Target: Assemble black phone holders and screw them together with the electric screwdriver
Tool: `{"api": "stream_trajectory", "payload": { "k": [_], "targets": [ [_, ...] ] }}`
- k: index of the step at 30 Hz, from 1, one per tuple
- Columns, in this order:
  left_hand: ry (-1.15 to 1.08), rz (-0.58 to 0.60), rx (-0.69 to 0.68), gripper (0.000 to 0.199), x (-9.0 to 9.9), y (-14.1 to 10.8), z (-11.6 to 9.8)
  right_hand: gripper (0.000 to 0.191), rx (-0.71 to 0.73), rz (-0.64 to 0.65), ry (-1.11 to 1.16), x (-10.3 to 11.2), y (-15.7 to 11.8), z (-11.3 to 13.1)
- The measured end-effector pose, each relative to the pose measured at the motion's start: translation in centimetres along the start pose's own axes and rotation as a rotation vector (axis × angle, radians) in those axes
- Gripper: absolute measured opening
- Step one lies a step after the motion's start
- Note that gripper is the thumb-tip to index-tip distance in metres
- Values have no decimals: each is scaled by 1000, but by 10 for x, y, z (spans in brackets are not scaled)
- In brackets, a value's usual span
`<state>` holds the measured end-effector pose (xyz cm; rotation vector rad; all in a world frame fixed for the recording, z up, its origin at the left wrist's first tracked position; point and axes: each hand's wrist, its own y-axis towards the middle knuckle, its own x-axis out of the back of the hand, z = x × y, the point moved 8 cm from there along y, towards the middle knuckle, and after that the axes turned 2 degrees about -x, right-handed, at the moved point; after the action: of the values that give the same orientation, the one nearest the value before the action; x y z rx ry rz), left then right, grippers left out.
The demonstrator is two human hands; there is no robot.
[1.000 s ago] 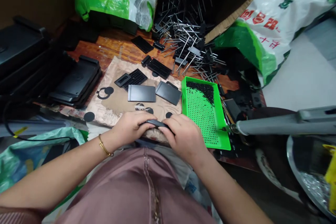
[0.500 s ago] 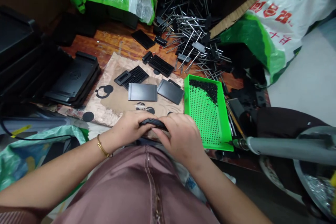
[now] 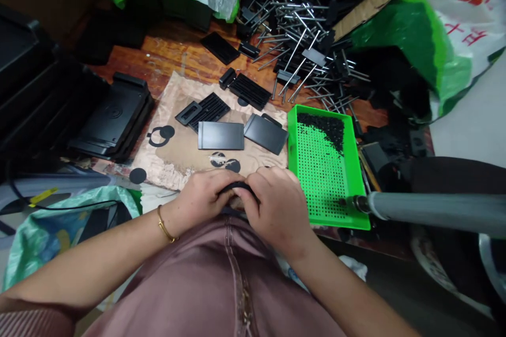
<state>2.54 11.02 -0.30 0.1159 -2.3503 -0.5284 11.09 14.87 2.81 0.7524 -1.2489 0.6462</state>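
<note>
My left hand (image 3: 203, 196), wearing a gold bangle, and my right hand (image 3: 276, 202) meet in front of my body. Both close on a small black plastic piece (image 3: 237, 186), and my fingers hide most of it. Just beyond them lies a creased brown paper sheet (image 3: 174, 168) with flat black plates on it, including a smooth rectangular plate (image 3: 220, 135) and a slotted grille plate (image 3: 208, 111). To my right hand's far side stands a bright green perforated tray (image 3: 316, 168), with small black bits heaped at its far end.
A tangled pile of metal pins (image 3: 304, 37) with black ends fills a cardboard box at the back. Stacked black plastic housings (image 3: 114, 118) sit at the left on a wooden surface (image 3: 177, 58). A grey rod-shaped tool (image 3: 435, 211) reaches over the tray's near right corner.
The whole view has slid rightward and the tray sits further right. My hands have closed in, covering more of the black piece. The grey tool now lies lower in view.
</note>
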Motion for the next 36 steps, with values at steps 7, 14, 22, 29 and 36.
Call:
{"api": "stream_trajectory", "payload": {
  "k": [7, 14, 22, 29, 36],
  "targets": [
    [-8, 3, 54, 16, 0, 2, 7, 25, -38, 50, 58, -2, -7, -14],
    [-97, -96, 8, 12, 9, 3, 4, 14, -7, -56, 104, 6, -27, -27],
    [-253, -126, 41, 16, 16, 5, 3, 14, 4, -204, 127, 18, -38, -25],
    [-287, -157, 26, 14, 19, 5, -3, 15, 69, -291, 105, 30, -41, -20],
    [-346, -168, 98, 15, 15, 4, -1, 14, 77, -319, 129, 35, -43, -21]
  ]
}}
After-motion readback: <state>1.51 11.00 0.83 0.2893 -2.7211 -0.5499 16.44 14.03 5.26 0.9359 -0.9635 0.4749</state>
